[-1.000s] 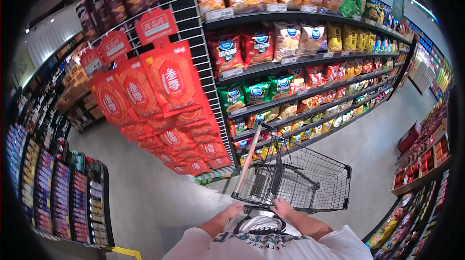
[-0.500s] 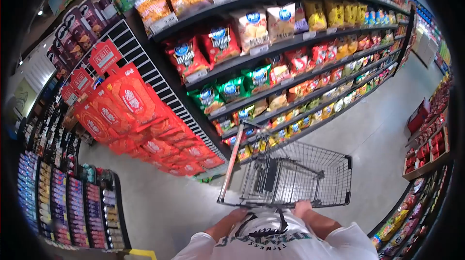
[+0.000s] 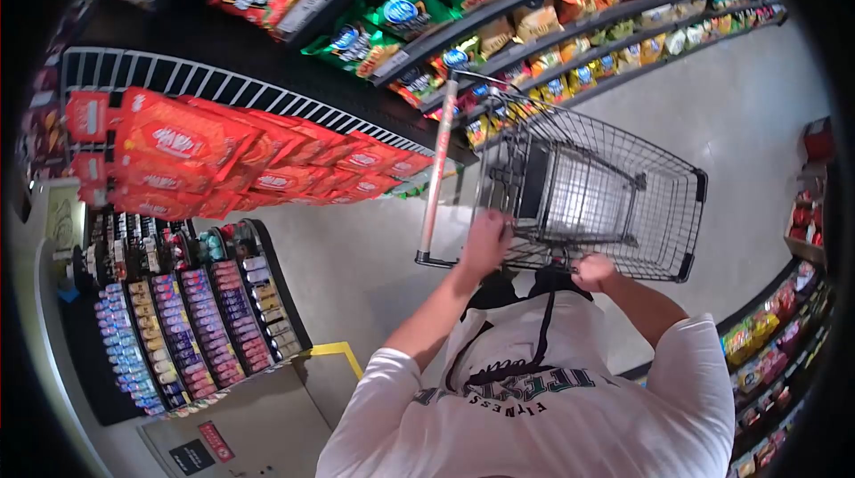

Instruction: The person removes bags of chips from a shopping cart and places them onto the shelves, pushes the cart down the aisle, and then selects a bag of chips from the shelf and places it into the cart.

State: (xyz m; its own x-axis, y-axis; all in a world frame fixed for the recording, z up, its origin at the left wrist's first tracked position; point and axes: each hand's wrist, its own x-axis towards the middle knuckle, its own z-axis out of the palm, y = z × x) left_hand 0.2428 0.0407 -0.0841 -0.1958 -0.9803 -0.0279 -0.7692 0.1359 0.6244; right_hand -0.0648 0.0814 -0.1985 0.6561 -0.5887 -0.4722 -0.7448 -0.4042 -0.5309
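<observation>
A black wire shopping cart [image 3: 614,179] stands sideways in front of me, its long handlebar [image 3: 435,175] at the left end. My left hand [image 3: 488,239] is at the near side of the cart, close to the handle end. Its fingers are curled, and what they hold, if anything, is hidden. Farther right, my right hand [image 3: 594,272] is closed on the cart's near top rim. The cart's basket shows its bare wire floor.
Shelves of chip bags [image 3: 410,10] run along the far side of the cart. Red hanging packets [image 3: 178,144] fill a white wire rack at left. A bottle shelf [image 3: 191,326] stands lower left, and snack shelves [image 3: 766,335] line the right. Grey floor [image 3: 356,255] lies between.
The view has tilted down and turned, so the shelves shifted up and left. My left hand has come forward from beside my body to the cart's side. My right hand stays at the rim.
</observation>
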